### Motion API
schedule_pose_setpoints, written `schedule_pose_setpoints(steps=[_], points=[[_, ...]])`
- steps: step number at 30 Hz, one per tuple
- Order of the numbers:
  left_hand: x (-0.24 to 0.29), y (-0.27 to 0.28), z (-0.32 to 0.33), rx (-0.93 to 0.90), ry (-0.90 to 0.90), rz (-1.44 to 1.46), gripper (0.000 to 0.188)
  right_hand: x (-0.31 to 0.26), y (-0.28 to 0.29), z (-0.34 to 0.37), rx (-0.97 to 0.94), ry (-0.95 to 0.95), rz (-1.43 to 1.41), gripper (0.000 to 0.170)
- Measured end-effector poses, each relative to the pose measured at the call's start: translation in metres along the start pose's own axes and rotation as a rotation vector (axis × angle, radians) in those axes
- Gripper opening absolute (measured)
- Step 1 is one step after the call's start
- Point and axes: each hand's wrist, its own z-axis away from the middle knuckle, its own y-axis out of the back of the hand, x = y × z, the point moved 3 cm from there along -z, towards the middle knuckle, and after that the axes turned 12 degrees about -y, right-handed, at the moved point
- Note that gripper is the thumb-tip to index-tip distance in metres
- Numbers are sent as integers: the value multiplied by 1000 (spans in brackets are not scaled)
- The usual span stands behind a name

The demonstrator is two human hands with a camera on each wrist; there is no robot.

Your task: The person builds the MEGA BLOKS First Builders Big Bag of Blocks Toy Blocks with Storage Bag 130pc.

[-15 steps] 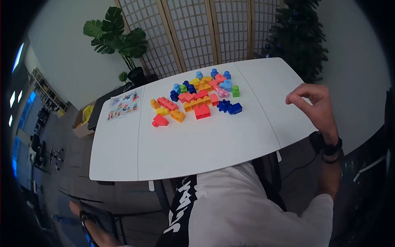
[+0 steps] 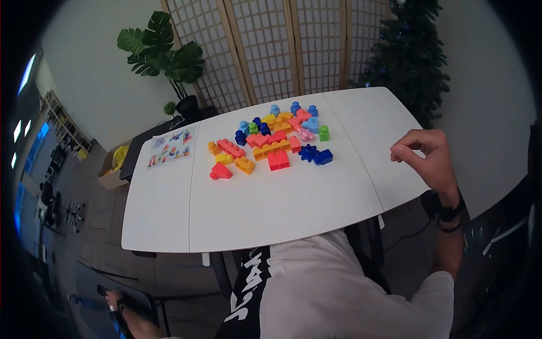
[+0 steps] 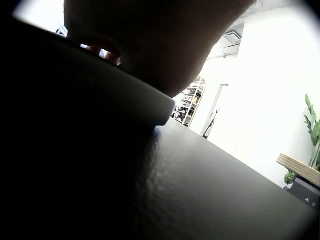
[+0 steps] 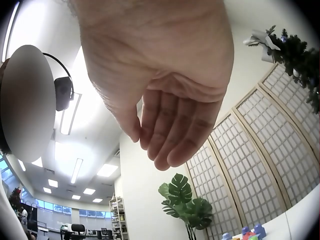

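Over the table's right part, my right hand (image 2: 426, 158) is raised with loosely bent fingers and the thumb near the fingertips; nothing is between them, as the right wrist view of this hand (image 4: 160, 85) also shows. My left hand (image 2: 114, 299) is low at the left, over a dark seat-like surface (image 2: 90, 282), beside a small dark object (image 2: 102, 290); whether it grips this is unclear. Toy blocks lie grouped on the white table (image 2: 282, 209), among them a red block (image 2: 278, 160), an orange block (image 2: 244, 165), a dark blue gear piece (image 2: 308, 152) and a green block (image 2: 324, 133).
A printed sheet (image 2: 171, 148) with pictures of block models lies on the table's left part. Behind the table stand a folding screen (image 2: 265, 51), a potted plant (image 2: 169, 53) and a dark green tree (image 2: 406, 62). A cardboard box (image 2: 113, 175) is on the floor at the left.
The head view has tilted slightly, so the table sits lower in it. The small dark object now shows beside my left hand. My right hand keeps nearly the same pose.
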Motion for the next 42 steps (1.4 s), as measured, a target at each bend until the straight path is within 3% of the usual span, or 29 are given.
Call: schedule_pose_setpoints(steps=[9,12,16,18,20,24,28,31,34,35,38,40,42], points=[[-11,11,-2,36,3,-11,51,-2,-5,-2,-4,15,11,10],[-7,27,3,-12,45,33,64,-2,-6,-1,-12,10,3,11],[8,46,-29,284,-99,0,85,0,-9,-8,-50,27,8,12],[39,74,-43,334,-121,19,81,-2,-14,-16,-75,22,10,12],[80,114,-39,589,-347,99,72,-2,-25,-26,-100,17,12,12],[197,215,3,618,-675,287,53,6,-64,-55,-224,-44,-36,18],[327,304,124,755,-1072,583,37,25,-132,-86,-340,-74,82,27],[400,358,227,540,-1322,755,32,59,-196,-101,-339,-81,151,31],[457,370,292,358,-1455,837,25,85,-246,-112,-324,-171,264,37],[475,363,302,391,-1537,823,24,89,-257,-114,-328,-166,266,37],[512,355,330,157,-1611,770,23,96,-275,-117,-305,-135,459,51],[527,345,334,78,-1623,731,23,99,-277,-116,-319,-129,472,51],[534,334,337,-21,-1757,666,27,101,-278,-116,-331,-130,479,50]])
